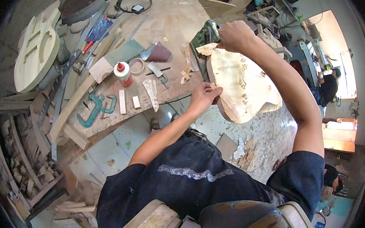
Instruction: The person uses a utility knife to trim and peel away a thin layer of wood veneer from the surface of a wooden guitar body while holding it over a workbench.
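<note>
The counter [173, 14] carries a green vise [203, 36], and in it stands the largest piece in hand, a pale guitar-body blank [244, 86] gripped at its upper end and hanging out over the floor. The right hand [236, 36] is closed over the blank's top edge by the vise; the left hand [204, 96] pinches something small at its lower edge (too small to identify). This looks like edge fitting, calling next for steady pressure. A red-capped glue bottle [123, 73] stands near green clamps [95, 109]; its contents cannot be seen.
</note>
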